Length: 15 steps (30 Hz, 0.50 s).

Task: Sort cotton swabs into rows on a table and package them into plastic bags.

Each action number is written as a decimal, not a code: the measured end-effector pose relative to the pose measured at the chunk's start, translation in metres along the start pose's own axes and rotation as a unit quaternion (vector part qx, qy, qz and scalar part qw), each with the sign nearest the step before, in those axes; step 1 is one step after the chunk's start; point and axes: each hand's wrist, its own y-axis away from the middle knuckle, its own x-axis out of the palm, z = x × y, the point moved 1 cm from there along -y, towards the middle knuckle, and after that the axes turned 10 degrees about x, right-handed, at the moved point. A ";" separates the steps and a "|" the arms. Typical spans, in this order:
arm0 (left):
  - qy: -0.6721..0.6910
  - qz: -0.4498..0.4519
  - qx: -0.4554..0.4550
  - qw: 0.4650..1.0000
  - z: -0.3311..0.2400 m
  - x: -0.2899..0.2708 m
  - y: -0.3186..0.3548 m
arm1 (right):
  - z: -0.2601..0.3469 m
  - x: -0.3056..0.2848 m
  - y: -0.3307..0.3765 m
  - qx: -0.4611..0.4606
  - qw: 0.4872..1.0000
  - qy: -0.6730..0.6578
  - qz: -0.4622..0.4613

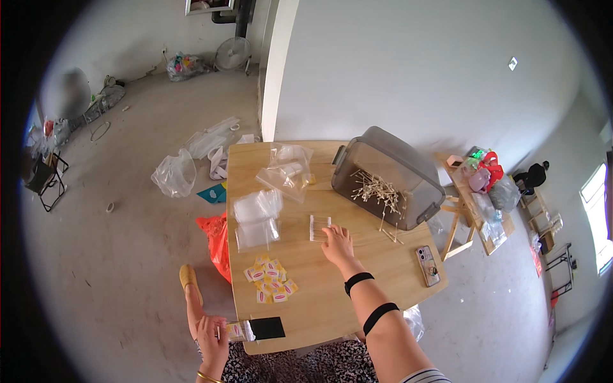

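Observation:
At the table's near left corner, my left hand [212, 338] is closed on the end of a small clear packet [236, 330] that shows a yellow-and-white card and pale sticks. The packet lies beside a black flat piece [267, 328]. My right hand [338, 246] reaches over the middle of the table, its fingers apart and touching the right side of a row of cotton swabs [317, 228]. These swabs lie side by side on the wood. A scattered group of small yellow-and-white cards [271, 279] lies between my two hands.
A grey plastic bin [408, 159] lies tipped at the back right, with loose cotton swabs [377, 190] inside and several spilling out. Stacked clear bags [257, 220] lie left. A phone [427, 265] sits near the right edge. An orange-red bag [217, 242] hangs beside the table [306, 293].

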 end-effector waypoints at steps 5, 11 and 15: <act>0.013 0.042 0.075 0.996 -0.017 0.011 -0.011 | 0.004 0.006 -0.021 -0.041 0.998 0.035 -0.039; 0.025 0.072 0.064 0.995 -0.026 0.021 -0.012 | 0.004 0.008 -0.023 -0.043 0.998 0.015 -0.046; 0.035 0.087 0.063 0.994 -0.026 0.027 -0.005 | 0.002 0.009 -0.018 -0.042 0.998 0.011 -0.050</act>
